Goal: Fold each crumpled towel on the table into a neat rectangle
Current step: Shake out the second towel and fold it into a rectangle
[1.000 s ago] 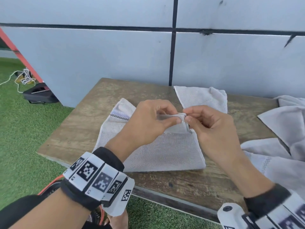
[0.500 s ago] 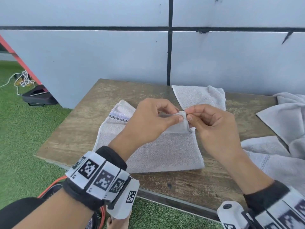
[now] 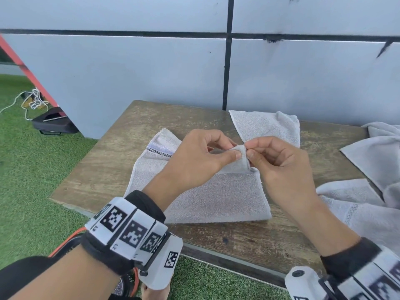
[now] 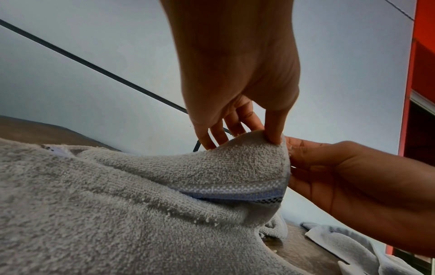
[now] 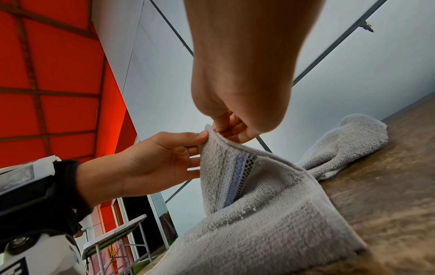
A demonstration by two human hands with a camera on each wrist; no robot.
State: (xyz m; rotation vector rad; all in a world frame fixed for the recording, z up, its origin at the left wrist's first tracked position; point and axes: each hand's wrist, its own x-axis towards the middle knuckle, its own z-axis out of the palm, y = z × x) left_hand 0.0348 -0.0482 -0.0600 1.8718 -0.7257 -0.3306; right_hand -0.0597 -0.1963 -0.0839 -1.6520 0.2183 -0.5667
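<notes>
A grey towel (image 3: 216, 198) with a blue and checkered border stripe (image 5: 237, 176) lies partly folded on the wooden table (image 3: 104, 169). Its right far corner is lifted off the table. My left hand (image 3: 237, 153) pinches that corner between thumb and fingers, seen from below as the left hand (image 4: 270, 137). My right hand (image 3: 249, 152) pinches the same corner's edge from the right; the right wrist view shows the right hand (image 5: 220, 129) on the hem. The two hands nearly touch.
Another folded grey towel (image 3: 268, 126) lies at the table's far edge by the white wall (image 3: 151, 72). Crumpled towels (image 3: 368, 191) are heaped on the right side. The table's front edge (image 3: 216, 254) runs near my wrists; green turf (image 3: 32, 169) lies left.
Both hands keep pinching the same lifted corner. They have shifted only slightly, with the corner held a little higher and the fingers adjusted on the hem.
</notes>
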